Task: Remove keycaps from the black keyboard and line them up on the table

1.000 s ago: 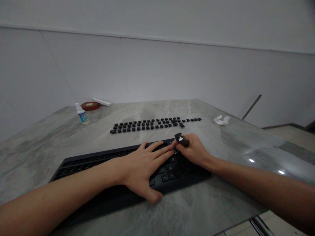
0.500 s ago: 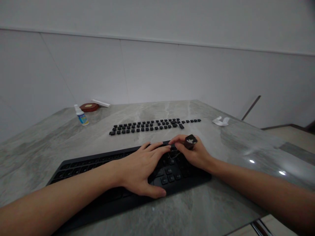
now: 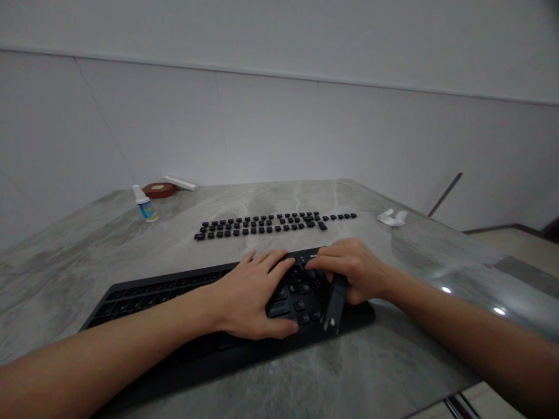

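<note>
A black keyboard [image 3: 205,372] lies slanted on the grey marbled table. Flat across its right-middle part rests my left hand [image 3: 255,302], open, fingers spread, thumb pointing right over the lower keys. Over the keyboard's right end, my right hand [image 3: 349,270] is closed around a keycap puller [image 3: 335,302] with a dark handle, which slants down toward me. The right index fingertip points at the upper keys close to the left fingertips. Whatever the tool's far end touches is hidden by the hand. Beyond the keyboard, loose black keycaps [image 3: 253,230] lie in several rows.
At the back left stand a white spray bottle [image 3: 146,205], a reddish-brown box [image 3: 159,190] and a white flat piece [image 3: 180,183] by the wall. A crumpled white tissue [image 3: 392,217] lies at the right. The table's right edge drops toward the floor.
My right hand has turned over, so the puller's handle now tips down toward me instead of up. My left hand has shifted slightly left, fingertips drawn back from the right hand.
</note>
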`<state>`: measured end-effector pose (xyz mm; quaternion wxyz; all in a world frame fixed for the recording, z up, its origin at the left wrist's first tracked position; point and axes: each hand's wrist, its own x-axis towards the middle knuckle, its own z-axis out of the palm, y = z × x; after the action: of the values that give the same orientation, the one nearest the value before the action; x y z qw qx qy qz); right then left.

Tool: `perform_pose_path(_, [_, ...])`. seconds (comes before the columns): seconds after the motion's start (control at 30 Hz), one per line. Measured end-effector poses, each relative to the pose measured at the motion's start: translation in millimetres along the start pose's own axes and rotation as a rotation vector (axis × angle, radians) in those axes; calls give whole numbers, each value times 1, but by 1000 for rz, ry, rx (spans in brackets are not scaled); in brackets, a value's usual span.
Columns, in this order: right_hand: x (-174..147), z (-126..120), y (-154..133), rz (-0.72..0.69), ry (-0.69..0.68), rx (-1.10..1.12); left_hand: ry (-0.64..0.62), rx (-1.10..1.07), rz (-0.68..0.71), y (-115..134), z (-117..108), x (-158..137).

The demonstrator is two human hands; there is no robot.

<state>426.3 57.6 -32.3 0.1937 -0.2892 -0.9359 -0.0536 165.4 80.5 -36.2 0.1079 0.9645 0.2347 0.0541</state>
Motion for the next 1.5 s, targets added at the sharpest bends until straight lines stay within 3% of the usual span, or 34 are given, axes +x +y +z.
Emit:
perform_pose_path(0.13, [2,3,-4,99,-48,-13,75,-25,-50,-1,3,1])
perform_pose_path(0.5, [1,0,-9,45,-129,186,60,-66,53,9,1,2])
perform_pose_path(0.63, [1,5,-10,26,13,196,132,-105,55,3,0,5])
perform_pose_path(0.77, [5,14,-12,-4,234,149,220,-313,96,-1,1,9])
perform_pose_path(0.97, [10,22,-13,-21,353,84,281,-575,61,-4,2,16])
perform_pose_path(1.5, [14,24,-16,-59,345,-49,299,-566,0,-5,7,18])
